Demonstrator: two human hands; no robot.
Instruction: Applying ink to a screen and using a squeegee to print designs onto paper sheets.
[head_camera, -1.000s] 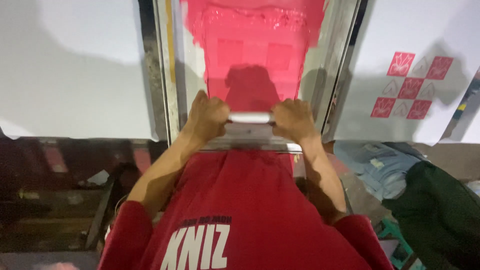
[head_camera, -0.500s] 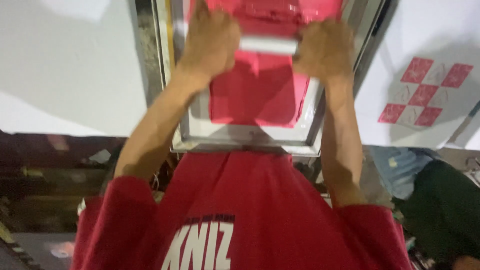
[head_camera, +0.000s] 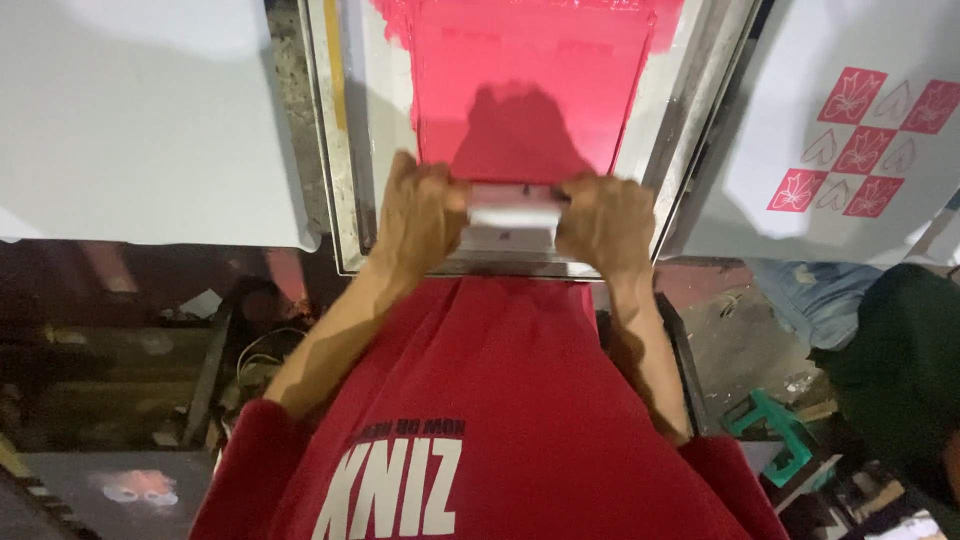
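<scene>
Gripping a pale squeegee handle (head_camera: 515, 205) at either end, the left hand (head_camera: 425, 215) and right hand (head_camera: 605, 222) are closed in fists around it. The squeegee sits at the near edge of a metal-framed printing screen (head_camera: 345, 180) coated in pink ink (head_camera: 535, 90). A white cloth with a pink checker print (head_camera: 860, 140) lies to the right.

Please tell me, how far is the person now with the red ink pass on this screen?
Looks done: red ink covers the mesh of the screen frame; to the right a white fabric already shows a red checkered print.
In hand: the left hand and right hand grip the squeegee at the frame's near end.
Left: the plain white fabric to the left has no print.
</scene>
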